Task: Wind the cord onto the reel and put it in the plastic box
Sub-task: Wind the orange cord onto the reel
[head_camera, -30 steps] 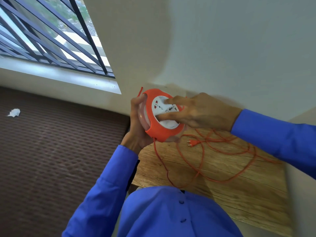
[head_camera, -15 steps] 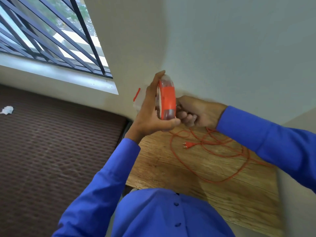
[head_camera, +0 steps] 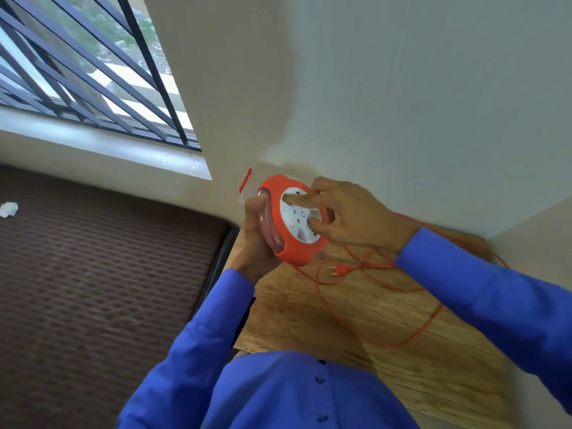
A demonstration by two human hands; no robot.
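Note:
An orange reel (head_camera: 294,249) with a white socket face (head_camera: 297,216) is held above the far left corner of a wooden table (head_camera: 340,320). My left hand (head_camera: 257,239) grips its left rim from behind. My right hand (head_camera: 349,215) rests on the white face, fingers curled on it. The orange cord (head_camera: 399,342) runs from the reel's underside and lies in loose loops on the table, its plug (head_camera: 339,270) near the reel. A clear plastic box with a red clasp (head_camera: 246,182) shows partly behind the reel, against the wall.
The table stands in a corner, with walls behind and to the right. Left of it lies a dark brown patterned carpet (head_camera: 93,289) with a scrap of white paper (head_camera: 8,209). A barred window (head_camera: 77,72) is at the upper left.
The reel was turned edge-on half a second ago; its white face now points toward me again. My right hand has moved from behind the reel onto the face.

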